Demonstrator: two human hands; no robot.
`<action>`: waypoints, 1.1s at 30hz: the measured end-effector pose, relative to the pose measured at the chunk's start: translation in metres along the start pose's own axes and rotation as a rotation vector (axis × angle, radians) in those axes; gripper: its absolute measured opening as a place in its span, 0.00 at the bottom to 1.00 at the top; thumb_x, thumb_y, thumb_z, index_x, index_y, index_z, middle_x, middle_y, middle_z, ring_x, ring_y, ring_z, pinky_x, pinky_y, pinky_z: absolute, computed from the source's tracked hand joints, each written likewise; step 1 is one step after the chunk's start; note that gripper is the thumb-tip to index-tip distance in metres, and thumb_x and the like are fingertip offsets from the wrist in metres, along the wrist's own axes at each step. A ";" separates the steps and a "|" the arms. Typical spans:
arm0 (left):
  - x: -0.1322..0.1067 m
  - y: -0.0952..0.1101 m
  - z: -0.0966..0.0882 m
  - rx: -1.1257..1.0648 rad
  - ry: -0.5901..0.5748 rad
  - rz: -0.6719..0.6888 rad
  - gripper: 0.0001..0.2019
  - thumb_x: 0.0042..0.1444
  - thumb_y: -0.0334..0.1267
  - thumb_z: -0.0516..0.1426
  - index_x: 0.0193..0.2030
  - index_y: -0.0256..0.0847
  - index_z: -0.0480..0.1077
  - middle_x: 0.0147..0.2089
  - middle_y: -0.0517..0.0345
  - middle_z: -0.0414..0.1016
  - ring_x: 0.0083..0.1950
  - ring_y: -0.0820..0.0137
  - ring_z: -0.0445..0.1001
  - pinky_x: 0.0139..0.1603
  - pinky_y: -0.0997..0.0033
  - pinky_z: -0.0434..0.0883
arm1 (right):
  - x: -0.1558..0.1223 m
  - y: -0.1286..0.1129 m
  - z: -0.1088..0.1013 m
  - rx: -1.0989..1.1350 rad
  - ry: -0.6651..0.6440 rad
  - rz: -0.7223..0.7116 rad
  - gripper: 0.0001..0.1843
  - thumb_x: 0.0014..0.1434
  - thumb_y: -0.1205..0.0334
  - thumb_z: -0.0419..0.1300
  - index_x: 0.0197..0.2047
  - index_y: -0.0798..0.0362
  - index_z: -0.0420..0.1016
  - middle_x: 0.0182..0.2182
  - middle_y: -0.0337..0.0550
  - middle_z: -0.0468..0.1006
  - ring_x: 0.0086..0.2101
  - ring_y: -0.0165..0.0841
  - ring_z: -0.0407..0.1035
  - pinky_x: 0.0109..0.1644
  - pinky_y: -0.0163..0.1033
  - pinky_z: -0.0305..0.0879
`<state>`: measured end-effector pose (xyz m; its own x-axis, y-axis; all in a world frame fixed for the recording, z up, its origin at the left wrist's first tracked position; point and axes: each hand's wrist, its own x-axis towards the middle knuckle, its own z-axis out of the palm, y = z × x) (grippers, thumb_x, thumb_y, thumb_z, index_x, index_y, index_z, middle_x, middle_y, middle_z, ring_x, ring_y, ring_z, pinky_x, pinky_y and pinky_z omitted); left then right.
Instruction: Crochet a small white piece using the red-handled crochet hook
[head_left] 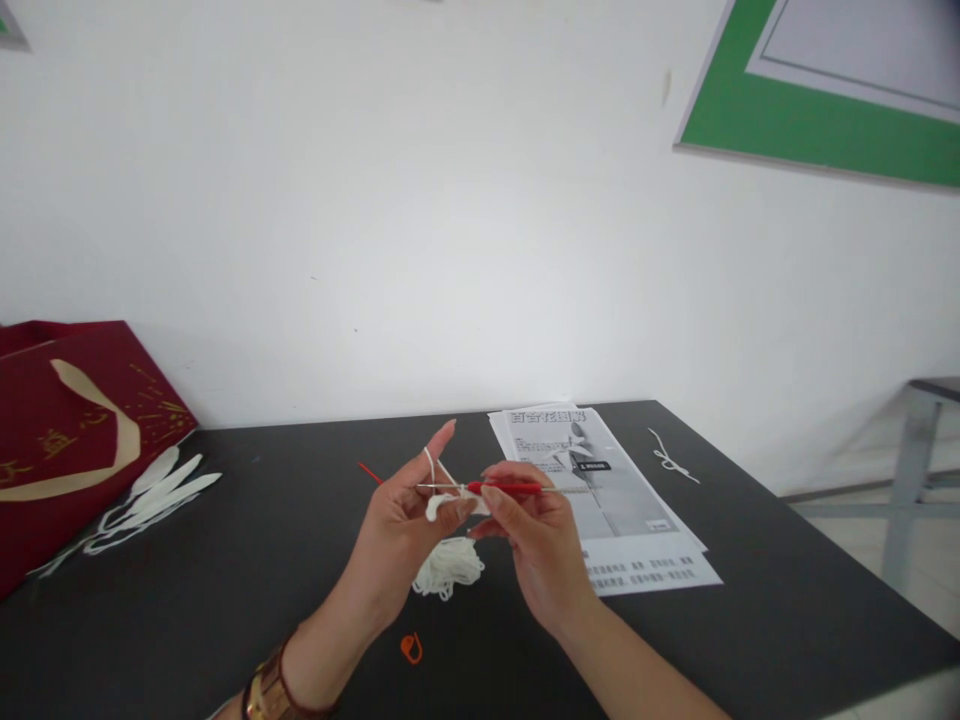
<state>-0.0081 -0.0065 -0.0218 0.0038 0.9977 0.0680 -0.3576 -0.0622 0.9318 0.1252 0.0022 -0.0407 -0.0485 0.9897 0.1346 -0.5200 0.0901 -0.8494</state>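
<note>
In my right hand [536, 535] is a crochet hook with a red handle [516, 487], gripped between thumb and fingers, its thin metal shaft pointing left. My left hand [405, 515] pinches a small white crocheted piece [442, 503], with its index finger raised and white yarn looped over it. The hook's shaft passes at the top of the crocheted piece, close to the left fingers. Below both hands, a loose bundle of white yarn [448, 568] rests on the black table [300, 570]. A thin red stick [369, 472] shows behind my left hand, partly hidden.
An orange stitch marker [411, 648] lies near the front. Printed sheets [637, 550] are stacked behind my right hand. A white yarn piece [671, 460] is at the right. Several white leaf-shaped pieces [161, 492] lie by a dark red bag [67, 430] at left.
</note>
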 end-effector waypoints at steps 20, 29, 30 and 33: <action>0.001 0.004 -0.001 0.034 0.024 -0.021 0.26 0.48 0.34 0.66 0.56 0.46 0.72 0.27 0.65 0.70 0.32 0.75 0.67 0.37 0.75 0.66 | 0.005 -0.007 -0.002 -0.070 0.010 -0.065 0.07 0.42 0.68 0.73 0.26 0.53 0.79 0.24 0.35 0.79 0.19 0.27 0.73 0.24 0.31 0.74; -0.002 -0.004 -0.001 0.078 0.060 0.055 0.25 0.52 0.36 0.64 0.58 0.51 0.70 0.30 0.65 0.72 0.35 0.75 0.68 0.41 0.76 0.66 | 0.005 -0.004 -0.004 -0.055 0.028 -0.057 0.08 0.42 0.67 0.73 0.28 0.53 0.80 0.26 0.36 0.80 0.23 0.28 0.74 0.28 0.31 0.76; -0.003 -0.005 0.001 0.080 0.076 0.064 0.26 0.52 0.36 0.64 0.59 0.51 0.69 0.30 0.65 0.72 0.34 0.75 0.68 0.41 0.76 0.66 | 0.006 -0.003 -0.004 -0.073 0.027 -0.043 0.08 0.43 0.65 0.73 0.29 0.53 0.80 0.26 0.36 0.80 0.24 0.28 0.74 0.28 0.32 0.76; -0.005 -0.011 0.004 0.093 0.132 0.089 0.30 0.53 0.38 0.63 0.63 0.49 0.64 0.29 0.66 0.73 0.33 0.76 0.68 0.37 0.77 0.66 | 0.007 -0.002 -0.005 -0.106 0.000 0.013 0.09 0.45 0.62 0.72 0.31 0.53 0.81 0.25 0.37 0.80 0.24 0.28 0.74 0.28 0.32 0.75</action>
<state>-0.0007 -0.0111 -0.0306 -0.1485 0.9828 0.1101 -0.2629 -0.1466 0.9536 0.1305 0.0093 -0.0408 -0.0547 0.9909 0.1228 -0.4261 0.0880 -0.9004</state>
